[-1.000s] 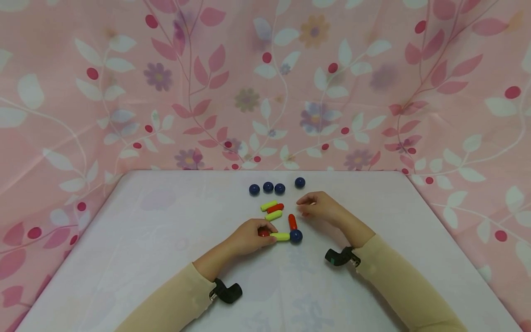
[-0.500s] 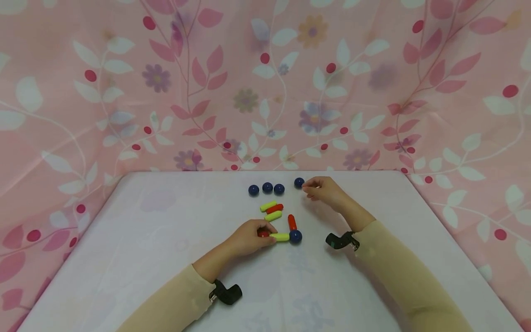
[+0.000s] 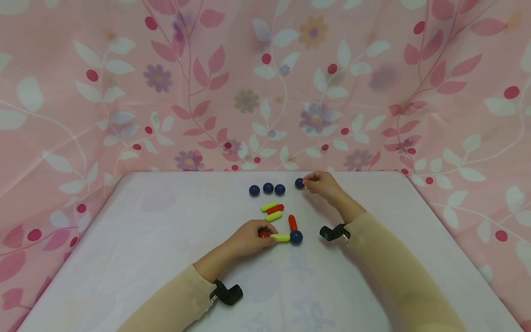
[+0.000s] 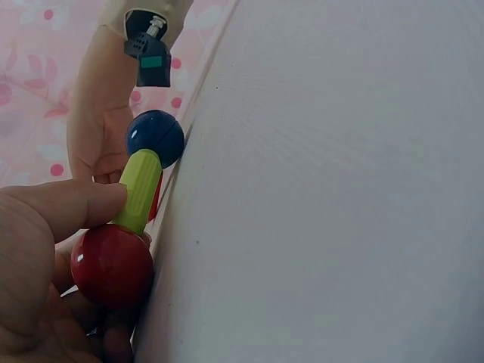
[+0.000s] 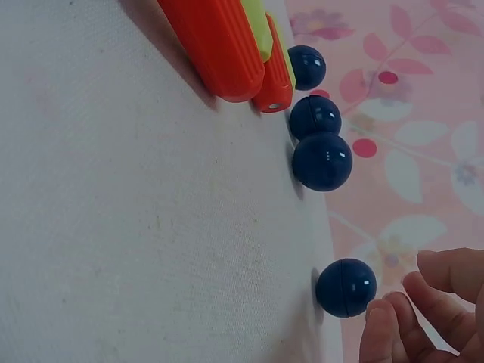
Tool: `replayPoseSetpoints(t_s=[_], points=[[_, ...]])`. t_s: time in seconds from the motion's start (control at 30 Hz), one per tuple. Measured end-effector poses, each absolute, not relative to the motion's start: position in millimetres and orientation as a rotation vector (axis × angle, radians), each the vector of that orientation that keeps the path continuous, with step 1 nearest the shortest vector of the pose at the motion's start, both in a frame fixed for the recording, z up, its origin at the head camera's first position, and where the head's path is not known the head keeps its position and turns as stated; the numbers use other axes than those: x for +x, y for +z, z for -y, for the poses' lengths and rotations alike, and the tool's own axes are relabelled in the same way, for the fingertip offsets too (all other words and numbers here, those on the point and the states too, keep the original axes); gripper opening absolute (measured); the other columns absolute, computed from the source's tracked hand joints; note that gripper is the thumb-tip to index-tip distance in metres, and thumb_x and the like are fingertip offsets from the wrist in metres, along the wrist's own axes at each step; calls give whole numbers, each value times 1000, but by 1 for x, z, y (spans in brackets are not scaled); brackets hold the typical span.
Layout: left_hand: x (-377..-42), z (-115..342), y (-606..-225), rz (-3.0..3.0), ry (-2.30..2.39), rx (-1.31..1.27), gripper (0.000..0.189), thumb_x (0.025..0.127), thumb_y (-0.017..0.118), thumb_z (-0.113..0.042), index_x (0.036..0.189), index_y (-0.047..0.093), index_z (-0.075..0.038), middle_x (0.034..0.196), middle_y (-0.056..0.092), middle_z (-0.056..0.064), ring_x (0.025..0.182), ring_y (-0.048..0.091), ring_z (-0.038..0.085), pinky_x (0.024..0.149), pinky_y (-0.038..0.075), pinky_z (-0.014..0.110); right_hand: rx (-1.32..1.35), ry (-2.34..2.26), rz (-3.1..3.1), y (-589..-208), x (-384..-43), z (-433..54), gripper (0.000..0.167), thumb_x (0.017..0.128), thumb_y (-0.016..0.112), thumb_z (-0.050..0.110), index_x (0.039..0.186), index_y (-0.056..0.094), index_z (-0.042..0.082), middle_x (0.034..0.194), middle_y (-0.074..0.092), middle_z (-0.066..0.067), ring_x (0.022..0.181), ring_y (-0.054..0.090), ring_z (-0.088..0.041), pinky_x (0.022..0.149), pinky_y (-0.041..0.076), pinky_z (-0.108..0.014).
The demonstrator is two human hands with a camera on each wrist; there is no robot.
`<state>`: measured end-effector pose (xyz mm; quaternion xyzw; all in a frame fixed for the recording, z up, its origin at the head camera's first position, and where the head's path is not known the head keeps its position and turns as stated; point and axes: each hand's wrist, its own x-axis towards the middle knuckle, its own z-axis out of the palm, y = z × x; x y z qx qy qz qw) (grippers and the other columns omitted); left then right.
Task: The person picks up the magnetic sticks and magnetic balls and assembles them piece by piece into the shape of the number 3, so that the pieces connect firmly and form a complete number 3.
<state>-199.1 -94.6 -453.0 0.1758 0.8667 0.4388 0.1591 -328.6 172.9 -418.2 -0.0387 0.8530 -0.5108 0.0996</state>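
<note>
My left hand [image 3: 250, 237] pinches a yellow-green ribbed rod [image 3: 282, 237] between thumb and fingers. A red ball [image 4: 113, 266] is on the rod's near end, partly covered by the fingers, and a blue ball [image 3: 296, 237] is on its far end. From that blue ball a red rod [image 3: 292, 223] points away toward the back. My right hand [image 3: 325, 185] is at a lone blue ball [image 5: 346, 288] near the table's back edge. In the right wrist view its fingertips are right at that ball's side, with the thumb held apart from them.
Behind the left hand lie two loose yellow-green rods [image 3: 274, 216] and a loose red rod [image 3: 275, 209], close together. Three blue balls [image 3: 268, 188] stand farther back. A floral cloth [image 3: 249, 92] hangs behind the white table [image 3: 166, 221].
My right hand has moved back and slightly left, from beside the red rod to the lone blue ball. The left hand and the joined pieces have stayed in place.
</note>
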Motion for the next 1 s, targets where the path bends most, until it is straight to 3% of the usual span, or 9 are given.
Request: replayPoseSetpoints(t_s=[0.4,0.57,0.7,1.0], points=[[-198,94,-452,-2468,1259,501,13,92,73,-27,105,72,-24,103,62,-4,93,52,17,79,45,33,-51,-1566,-2558,-430,-344,-168,32,98,65,17,123,60,-3,125,59,-20,107,61,-30,93,53,-36],[-198,94,-451,-2467,1252,491,13,93,73,-28,106,72,-25,105,63,-4,96,52,17,83,45,34,-19,-1506,-2586,-438,-350,-165,37,97,67,20,128,60,0,127,60,-19,102,59,-28,90,51,-35],[-199,94,-451,-2467,1247,494,15,92,73,-29,107,72,-26,108,63,-4,98,52,17,87,45,36,-18,-1468,-2586,-441,-353,-162,42,97,68,22,132,59,1,129,60,-19,106,58,-29,94,49,-38],[-198,94,-452,-2475,1248,513,18,92,73,-29,109,75,-25,116,65,-1,103,53,19,93,45,40,-66,-1402,-2606,-444,-354,-161,41,97,68,21,133,60,4,129,59,-17,109,55,-29,95,48,-39]])
